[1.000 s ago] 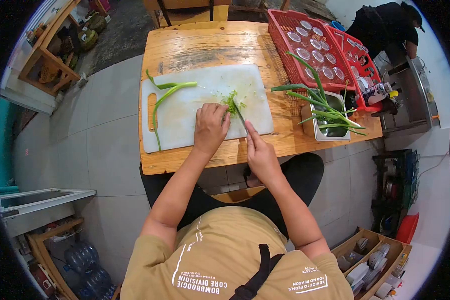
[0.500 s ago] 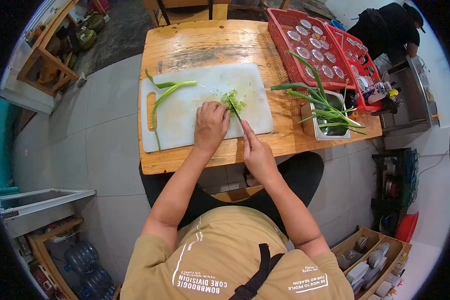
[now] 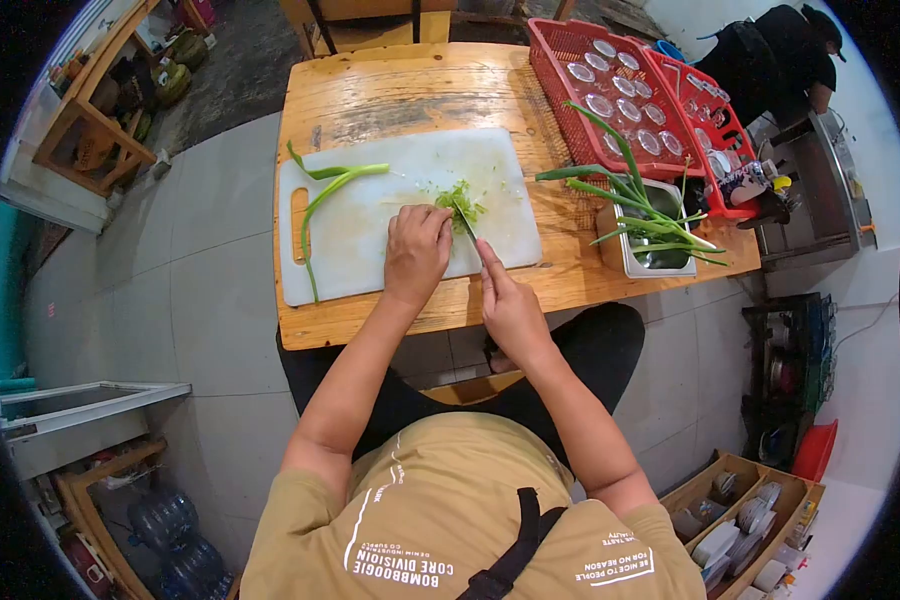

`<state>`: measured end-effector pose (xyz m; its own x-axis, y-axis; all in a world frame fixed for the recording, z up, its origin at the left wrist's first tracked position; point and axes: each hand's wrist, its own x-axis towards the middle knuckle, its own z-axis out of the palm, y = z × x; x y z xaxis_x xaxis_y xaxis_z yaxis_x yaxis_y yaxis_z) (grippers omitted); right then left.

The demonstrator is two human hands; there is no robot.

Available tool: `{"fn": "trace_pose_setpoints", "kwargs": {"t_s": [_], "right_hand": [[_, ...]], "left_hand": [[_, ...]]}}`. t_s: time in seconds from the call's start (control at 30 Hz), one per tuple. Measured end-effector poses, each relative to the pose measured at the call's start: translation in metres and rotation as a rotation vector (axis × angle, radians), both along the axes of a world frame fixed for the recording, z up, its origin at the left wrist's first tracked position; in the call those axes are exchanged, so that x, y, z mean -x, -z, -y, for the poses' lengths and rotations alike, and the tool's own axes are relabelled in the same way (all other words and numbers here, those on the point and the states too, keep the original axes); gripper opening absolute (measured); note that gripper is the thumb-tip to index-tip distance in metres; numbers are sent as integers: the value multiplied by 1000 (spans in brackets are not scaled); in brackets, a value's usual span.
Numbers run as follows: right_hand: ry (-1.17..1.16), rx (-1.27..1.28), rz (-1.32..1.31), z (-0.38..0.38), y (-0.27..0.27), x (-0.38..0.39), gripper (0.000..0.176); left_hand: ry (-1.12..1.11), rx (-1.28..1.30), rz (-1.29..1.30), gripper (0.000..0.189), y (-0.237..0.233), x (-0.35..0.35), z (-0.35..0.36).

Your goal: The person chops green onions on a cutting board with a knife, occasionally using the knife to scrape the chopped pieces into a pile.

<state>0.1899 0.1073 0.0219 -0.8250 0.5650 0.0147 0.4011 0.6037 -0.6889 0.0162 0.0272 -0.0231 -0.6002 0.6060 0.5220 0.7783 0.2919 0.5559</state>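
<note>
My right hand (image 3: 513, 308) is closed around the handle of a knife (image 3: 465, 221), whose blade stands in a small heap of chopped spring onion (image 3: 459, 200). Just left of the blade, my left hand (image 3: 417, 245) presses down with curled fingers on spring onion at the heap's edge; the part beneath the fingers is mostly hidden. Both work on a white cutting board (image 3: 355, 230). A whole spring onion stalk (image 3: 332, 189) lies bent across the board's left side, by its handle slot. More long spring onions (image 3: 655, 215) rest across a metal container (image 3: 612, 240) to the right.
Red plastic baskets (image 3: 555, 70) holding several clear round cups stand at the wooden table's (image 3: 400, 80) back right. Bottles (image 3: 745, 185) stand beside them. Another person (image 3: 770, 65) in dark clothes bends near a metal counter (image 3: 820, 180). A chair (image 3: 370, 20) is behind the table.
The view has shifted slightly. My right hand has moved the knife a little, with its blade still in the chopped heap. My left hand stays beside it in nearly the same place.
</note>
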Motion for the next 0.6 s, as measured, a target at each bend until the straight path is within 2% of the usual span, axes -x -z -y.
{"fn": "trace_pose_setpoints", "kwargs": {"t_s": [0.1, 0.2, 0.27, 0.4, 0.5, 0.6], "right_hand": [[7, 22, -38, 1, -8, 2, 52], [4, 76, 40, 6, -9, -4, 52], [-14, -20, -20, 3, 0, 4, 52], [-1, 42, -15, 6, -12, 3, 52], [-17, -31, 10, 5, -7, 4, 52], [-7, 77, 28, 5, -13, 4, 54]], "left_hand": [[15, -5, 36, 20, -4, 4, 2], [28, -32, 62, 22, -8, 4, 7], [36, -46, 38, 23, -12, 6, 7], [14, 8, 18, 22, -16, 8, 18], [24, 35, 14, 19, -13, 5, 23], [48, 69, 17, 18, -18, 2, 29]]}}
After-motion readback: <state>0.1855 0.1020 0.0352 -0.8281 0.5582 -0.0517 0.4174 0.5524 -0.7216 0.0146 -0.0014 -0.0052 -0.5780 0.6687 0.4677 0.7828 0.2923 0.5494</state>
